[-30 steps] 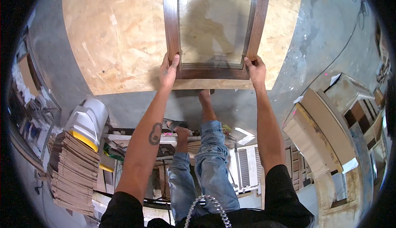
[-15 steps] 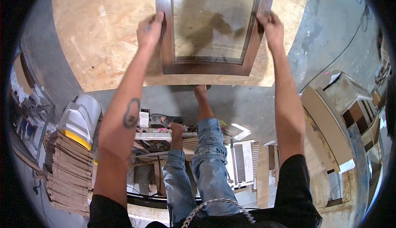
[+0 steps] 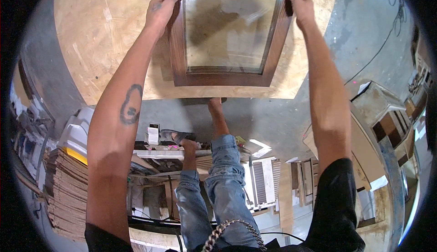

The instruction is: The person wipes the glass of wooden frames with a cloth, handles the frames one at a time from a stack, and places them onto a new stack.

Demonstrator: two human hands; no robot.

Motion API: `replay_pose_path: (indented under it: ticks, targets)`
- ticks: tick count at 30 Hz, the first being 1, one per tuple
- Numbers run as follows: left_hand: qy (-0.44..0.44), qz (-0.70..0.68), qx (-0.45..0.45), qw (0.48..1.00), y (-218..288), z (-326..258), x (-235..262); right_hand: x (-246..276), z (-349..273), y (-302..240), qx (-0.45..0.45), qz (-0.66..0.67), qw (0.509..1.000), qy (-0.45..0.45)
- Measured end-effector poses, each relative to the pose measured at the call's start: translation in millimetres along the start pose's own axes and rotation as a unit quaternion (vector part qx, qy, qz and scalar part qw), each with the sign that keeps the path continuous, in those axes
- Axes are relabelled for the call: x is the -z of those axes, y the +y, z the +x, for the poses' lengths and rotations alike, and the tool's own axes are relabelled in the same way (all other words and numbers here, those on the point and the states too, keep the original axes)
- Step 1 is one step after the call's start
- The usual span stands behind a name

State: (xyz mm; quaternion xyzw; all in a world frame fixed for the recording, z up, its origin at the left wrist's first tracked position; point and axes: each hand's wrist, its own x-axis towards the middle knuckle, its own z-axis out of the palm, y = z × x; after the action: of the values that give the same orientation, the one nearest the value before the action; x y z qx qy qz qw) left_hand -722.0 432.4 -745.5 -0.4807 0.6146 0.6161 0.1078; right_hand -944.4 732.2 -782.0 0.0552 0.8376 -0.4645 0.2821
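Glass-paned door frame [image 3: 227,38], top centre, lies gripped by left hand [image 3: 161,8] and right hand [image 3: 300,6]; next, probably careful sliding over the board [image 3: 104,38].

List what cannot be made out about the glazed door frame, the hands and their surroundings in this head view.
- Glazed wooden frame: its far end is cut off by the picture's top edge.
- Left hand and right hand: fingertips wrap behind the frame rails, hidden.
- Board underside: its supports are hidden by the board.
- Cardboard stack: warped and darkened at the fisheye rim.
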Motion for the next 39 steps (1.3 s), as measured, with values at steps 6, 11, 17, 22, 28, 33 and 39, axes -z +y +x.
replay_pose_path:
  ticks: [6,11,17,22,28,33,39]
  targets:
    - [0.106,0.142,0.006,0.984,-121,-100,0,-17,-135,73,-0.008,-0.076,0.997,0.031]
    - [0.125,0.102,0.030,0.986,-148,-166,-14,-16,-228,99,-0.073,-0.055,0.995,0.037]
    - [0.119,-0.022,0.060,0.991,-172,-162,-1,-10,-227,105,-0.118,-0.077,0.990,0.030]
    - [0.169,-0.309,0.188,0.917,-231,-182,-17,-14,-274,131,-0.381,0.023,0.924,0.016]
    - [0.069,-0.711,0.225,0.662,-215,-191,-63,-52,-296,112,-0.425,0.156,0.875,0.175]
    - [0.096,-0.732,0.195,0.646,-201,-204,-98,-58,-204,41,0.148,-0.374,0.912,0.077]
    - [0.041,-0.748,0.223,0.623,-218,-215,-143,-131,-14,-125,0.442,-0.445,0.775,-0.078]
